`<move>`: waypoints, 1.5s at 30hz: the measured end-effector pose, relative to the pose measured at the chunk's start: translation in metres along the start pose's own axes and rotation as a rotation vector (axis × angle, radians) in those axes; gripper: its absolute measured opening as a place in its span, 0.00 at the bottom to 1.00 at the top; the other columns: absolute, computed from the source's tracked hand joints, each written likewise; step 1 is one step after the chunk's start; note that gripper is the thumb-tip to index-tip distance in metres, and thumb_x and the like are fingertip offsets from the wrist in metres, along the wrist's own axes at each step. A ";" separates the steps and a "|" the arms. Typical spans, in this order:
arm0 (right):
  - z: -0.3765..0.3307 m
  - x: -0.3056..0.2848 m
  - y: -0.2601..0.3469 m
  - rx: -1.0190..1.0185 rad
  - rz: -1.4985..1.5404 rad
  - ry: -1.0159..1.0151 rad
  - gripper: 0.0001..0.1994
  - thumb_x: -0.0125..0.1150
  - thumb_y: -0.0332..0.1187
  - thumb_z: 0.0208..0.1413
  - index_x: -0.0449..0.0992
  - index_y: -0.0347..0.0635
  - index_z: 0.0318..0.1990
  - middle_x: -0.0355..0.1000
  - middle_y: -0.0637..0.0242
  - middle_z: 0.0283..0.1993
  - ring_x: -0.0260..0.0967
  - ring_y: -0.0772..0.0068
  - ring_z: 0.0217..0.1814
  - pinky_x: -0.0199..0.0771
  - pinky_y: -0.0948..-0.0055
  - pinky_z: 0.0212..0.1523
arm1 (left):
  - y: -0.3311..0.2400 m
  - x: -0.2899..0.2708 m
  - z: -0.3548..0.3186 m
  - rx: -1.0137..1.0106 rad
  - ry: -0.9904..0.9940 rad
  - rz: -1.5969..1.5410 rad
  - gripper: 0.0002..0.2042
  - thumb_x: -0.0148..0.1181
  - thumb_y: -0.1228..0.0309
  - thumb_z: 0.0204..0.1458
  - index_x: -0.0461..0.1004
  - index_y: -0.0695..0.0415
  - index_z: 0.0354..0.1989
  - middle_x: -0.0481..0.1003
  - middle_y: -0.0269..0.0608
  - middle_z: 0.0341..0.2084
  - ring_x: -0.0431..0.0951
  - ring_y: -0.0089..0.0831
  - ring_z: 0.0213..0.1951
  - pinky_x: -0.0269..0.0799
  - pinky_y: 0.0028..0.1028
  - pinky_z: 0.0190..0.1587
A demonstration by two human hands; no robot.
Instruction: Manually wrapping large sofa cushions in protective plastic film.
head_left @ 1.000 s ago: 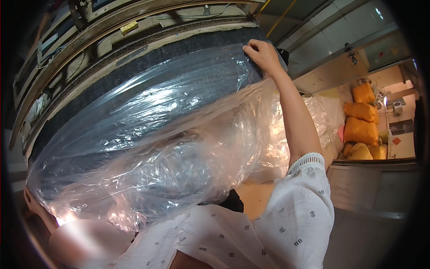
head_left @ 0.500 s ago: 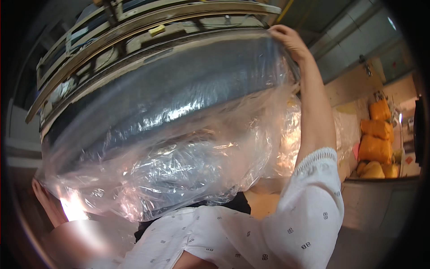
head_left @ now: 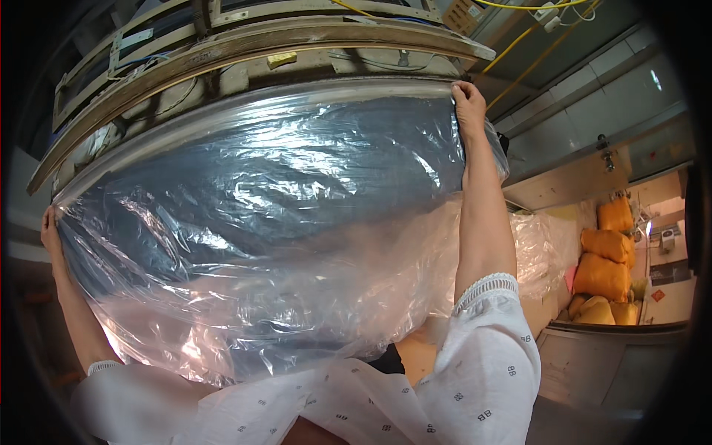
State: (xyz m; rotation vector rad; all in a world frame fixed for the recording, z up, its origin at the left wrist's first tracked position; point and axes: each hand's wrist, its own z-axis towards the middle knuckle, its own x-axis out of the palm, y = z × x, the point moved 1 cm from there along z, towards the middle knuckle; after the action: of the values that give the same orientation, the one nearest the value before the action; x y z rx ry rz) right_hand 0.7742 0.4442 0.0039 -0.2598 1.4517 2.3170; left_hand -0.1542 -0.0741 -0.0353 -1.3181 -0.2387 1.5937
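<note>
clear plastic sheet [head_left: 297, 200], one, spread wide. left hand [head_left: 50, 228]: fingers clamped on its left edge. right hand [head_left: 469, 109]: fingers clamped on its far right corner. far: long rail [head_left: 326, 35].

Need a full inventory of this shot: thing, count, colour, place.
plastic sheet: one, clear, stretched between the hands
surface behind sheet: one, dark, centre, seen through the plastic
long bar: one, brown, across the top
small block: one, yellow, beyond the sheet's far edge
cables: several, yellow, top right
box: one, brown, top right
sacks: at least three, orange, stacked at right
diamond-shaped sign: one, red, far right
shirt: one, white with dark marks, bottom
left hand: one, bare, at sheet's left edge
right hand: one, bare, at sheet's upper right
</note>
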 end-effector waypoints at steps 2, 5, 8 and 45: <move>0.009 0.008 -0.005 -0.016 -0.084 0.009 0.12 0.60 0.36 0.50 0.77 0.37 0.37 0.75 0.63 0.36 0.70 0.71 0.36 0.67 0.73 0.41 | 0.004 0.005 0.014 0.005 -0.011 0.018 0.20 0.54 0.53 0.54 0.75 0.54 0.48 0.76 0.33 0.43 0.72 0.23 0.45 0.62 0.20 0.49; 0.018 0.015 -0.009 -0.044 -0.179 -0.031 0.14 0.61 0.37 0.48 0.78 0.37 0.38 0.75 0.62 0.34 0.71 0.68 0.36 0.68 0.72 0.41 | 0.017 0.005 0.032 -0.014 -0.018 -0.006 0.21 0.55 0.52 0.54 0.76 0.54 0.48 0.76 0.32 0.43 0.72 0.22 0.44 0.63 0.20 0.48; 0.019 0.013 -0.003 -0.022 -0.200 -0.050 0.15 0.63 0.39 0.44 0.77 0.37 0.35 0.72 0.59 0.35 0.70 0.65 0.37 0.67 0.70 0.42 | 0.029 0.016 0.039 -0.029 -0.019 -0.006 0.21 0.56 0.52 0.52 0.76 0.55 0.47 0.76 0.33 0.42 0.72 0.22 0.43 0.64 0.21 0.46; -0.157 -0.060 0.160 -0.038 0.180 0.585 0.09 0.51 0.37 0.59 0.63 0.42 0.34 0.56 0.76 0.27 0.51 0.84 0.32 0.56 0.80 0.32 | -0.474 0.085 -0.266 0.156 0.660 -0.071 0.20 0.60 0.67 0.50 0.69 0.48 0.54 0.71 0.40 0.48 0.71 0.29 0.50 0.71 0.26 0.42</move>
State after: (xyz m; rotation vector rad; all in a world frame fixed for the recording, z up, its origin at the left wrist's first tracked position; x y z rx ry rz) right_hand 0.7538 0.2282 0.0863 -0.9154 1.7493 2.5388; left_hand 0.3389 0.1019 0.1337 -1.6089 0.2386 1.0210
